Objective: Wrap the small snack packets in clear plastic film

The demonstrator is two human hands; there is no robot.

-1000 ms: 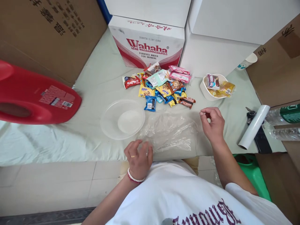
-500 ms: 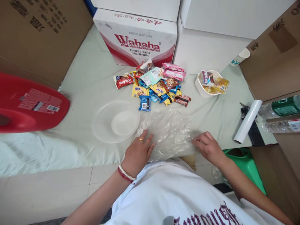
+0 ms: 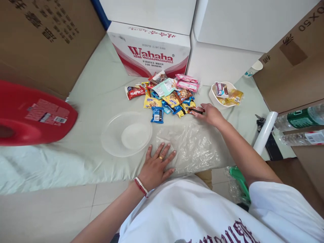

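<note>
My left hand (image 3: 155, 166) lies flat with fingers spread on the left edge of a clear plastic bag (image 3: 194, 145), which is laid out on the cloth. My right hand (image 3: 212, 114) is at the right end of a brown snack packet (image 3: 196, 110); thumb and fingers are apart around that end. This packet lies at the edge of a pile of wrapped snacks (image 3: 172, 98) in yellow, blue, pink and red. Nearest me in the pile is a blue snack packet (image 3: 157, 115). Left of the bag stands a shallow translucent plastic bowl (image 3: 111, 135) with nothing in it.
A white tub (image 3: 215, 99) holds several snack packets at the right. Behind the pile stands a Wahaha carton (image 3: 152, 55). A red jug (image 3: 37, 114) is at the left. A white roll (image 3: 265, 131) and plastic bottles (image 3: 303, 118) lie at the right.
My right hand has left the bag's right edge and moved forward to the brown packet. The bag lies flatter. My left hand has spread flat on the bag's left edge.
</note>
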